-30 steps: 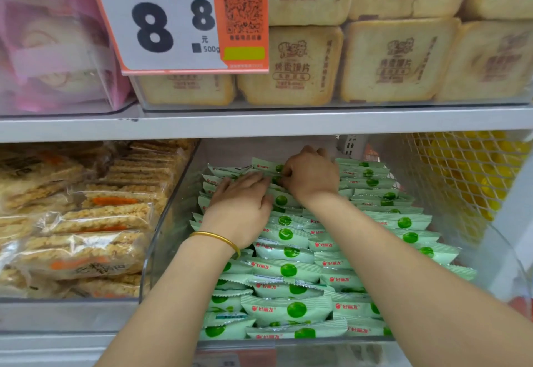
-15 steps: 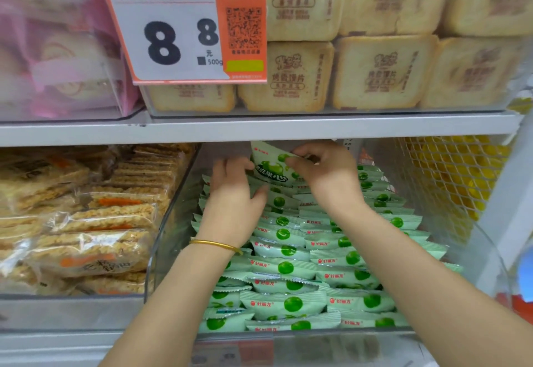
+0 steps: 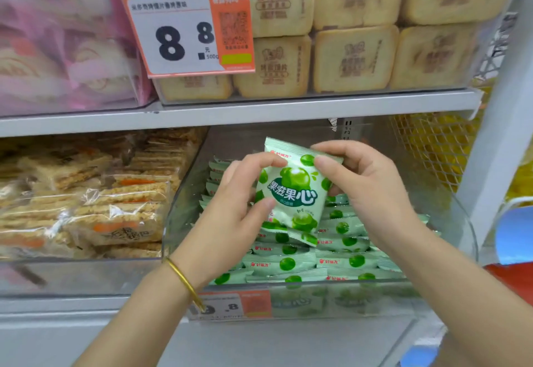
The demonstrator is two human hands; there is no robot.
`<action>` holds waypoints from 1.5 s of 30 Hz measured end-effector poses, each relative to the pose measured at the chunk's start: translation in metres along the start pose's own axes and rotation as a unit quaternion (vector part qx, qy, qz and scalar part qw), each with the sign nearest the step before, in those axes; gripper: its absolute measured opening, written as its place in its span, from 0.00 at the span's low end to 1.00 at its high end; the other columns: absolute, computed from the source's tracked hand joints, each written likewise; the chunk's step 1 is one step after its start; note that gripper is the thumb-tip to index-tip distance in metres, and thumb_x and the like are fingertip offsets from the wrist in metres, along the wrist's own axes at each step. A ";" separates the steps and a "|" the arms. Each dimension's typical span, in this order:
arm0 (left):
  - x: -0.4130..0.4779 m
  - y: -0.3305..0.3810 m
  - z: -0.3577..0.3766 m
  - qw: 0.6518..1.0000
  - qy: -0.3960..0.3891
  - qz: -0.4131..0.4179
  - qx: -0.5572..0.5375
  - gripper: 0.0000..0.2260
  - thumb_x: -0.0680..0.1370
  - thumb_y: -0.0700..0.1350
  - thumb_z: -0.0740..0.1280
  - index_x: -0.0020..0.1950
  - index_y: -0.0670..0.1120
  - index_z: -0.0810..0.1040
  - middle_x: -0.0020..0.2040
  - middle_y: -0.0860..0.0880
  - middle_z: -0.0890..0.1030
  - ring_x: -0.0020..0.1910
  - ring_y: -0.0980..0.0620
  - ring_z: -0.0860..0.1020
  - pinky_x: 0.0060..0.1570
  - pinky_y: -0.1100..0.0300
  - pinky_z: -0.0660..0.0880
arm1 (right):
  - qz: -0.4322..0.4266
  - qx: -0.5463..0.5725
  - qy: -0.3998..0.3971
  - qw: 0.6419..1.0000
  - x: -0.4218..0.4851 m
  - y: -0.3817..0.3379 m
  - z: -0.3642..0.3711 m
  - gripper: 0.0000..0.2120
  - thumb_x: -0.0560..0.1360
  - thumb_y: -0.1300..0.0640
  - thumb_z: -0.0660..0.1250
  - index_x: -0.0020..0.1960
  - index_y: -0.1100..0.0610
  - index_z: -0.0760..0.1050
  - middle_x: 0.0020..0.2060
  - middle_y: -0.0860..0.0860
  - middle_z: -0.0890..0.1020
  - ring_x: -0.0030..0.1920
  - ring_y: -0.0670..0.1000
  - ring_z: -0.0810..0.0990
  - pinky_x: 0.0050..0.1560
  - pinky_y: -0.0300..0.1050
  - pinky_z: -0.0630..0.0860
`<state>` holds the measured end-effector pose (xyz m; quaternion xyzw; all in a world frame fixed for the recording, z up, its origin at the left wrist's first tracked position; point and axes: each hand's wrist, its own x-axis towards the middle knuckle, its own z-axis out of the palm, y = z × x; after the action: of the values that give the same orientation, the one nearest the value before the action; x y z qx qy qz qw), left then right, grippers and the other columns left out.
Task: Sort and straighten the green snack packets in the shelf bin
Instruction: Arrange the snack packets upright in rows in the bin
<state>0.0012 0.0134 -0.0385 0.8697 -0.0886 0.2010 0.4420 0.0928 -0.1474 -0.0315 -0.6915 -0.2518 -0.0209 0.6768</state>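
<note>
A pale green snack packet (image 3: 291, 190) is held upright above the clear shelf bin (image 3: 450, 214), its printed face toward me. My left hand (image 3: 230, 216) pinches its left edge between thumb and fingers. My right hand (image 3: 363, 188) grips its upper right corner. Below them, several more green packets (image 3: 340, 260) lie in overlapping rows inside the bin, partly hidden by my hands.
Left of the bin lies a stack of wrapped rice crackers (image 3: 95, 208). The shelf above (image 3: 259, 110) carries toast-slice packs (image 3: 354, 61) and a price tag (image 3: 187, 32). A yellow mesh bin (image 3: 432, 147) stands at the right, beside a white upright post (image 3: 496, 147).
Both hands lifted from the back of the packet rows and raised one packet out of the bin, turning its face toward me. The view shifted down and back.
</note>
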 end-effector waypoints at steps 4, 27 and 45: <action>-0.005 -0.003 0.003 0.995 0.038 -0.057 -0.074 0.24 0.78 0.37 0.64 0.60 0.68 0.68 0.62 0.55 0.70 0.59 0.49 0.74 0.55 0.57 0.75 | -0.008 0.007 -0.055 0.998 -0.010 0.005 -0.003 0.17 0.71 0.48 0.65 0.59 0.35 0.72 0.50 0.42 0.78 0.47 0.40 0.80 0.45 0.38 0.79; -0.004 -0.006 -0.001 0.969 -0.039 -0.082 -0.229 0.36 0.68 0.32 0.67 0.68 0.61 0.61 0.61 0.61 0.77 0.55 0.51 0.81 0.51 0.57 0.78 | 0.029 0.070 -0.141 0.987 -0.014 0.011 -0.004 0.22 0.76 0.63 0.64 0.59 0.37 0.76 0.56 0.42 0.78 0.40 0.40 0.75 0.35 0.31 0.70; -0.010 -0.001 0.013 0.989 0.049 -0.023 0.137 0.35 0.68 0.64 0.64 0.73 0.59 0.60 0.58 0.66 0.61 0.63 0.64 0.62 0.61 0.77 0.58 | 0.063 0.181 -0.132 0.973 -0.018 0.009 0.015 0.36 0.73 0.71 0.64 0.72 0.44 0.56 0.54 0.45 0.79 0.49 0.52 0.84 0.46 0.48 0.82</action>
<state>-0.0045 0.0033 -0.0503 0.9128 -0.0188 0.2436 0.3273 0.0752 -0.1382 -0.0476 -0.5687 -0.2944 0.1589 0.7514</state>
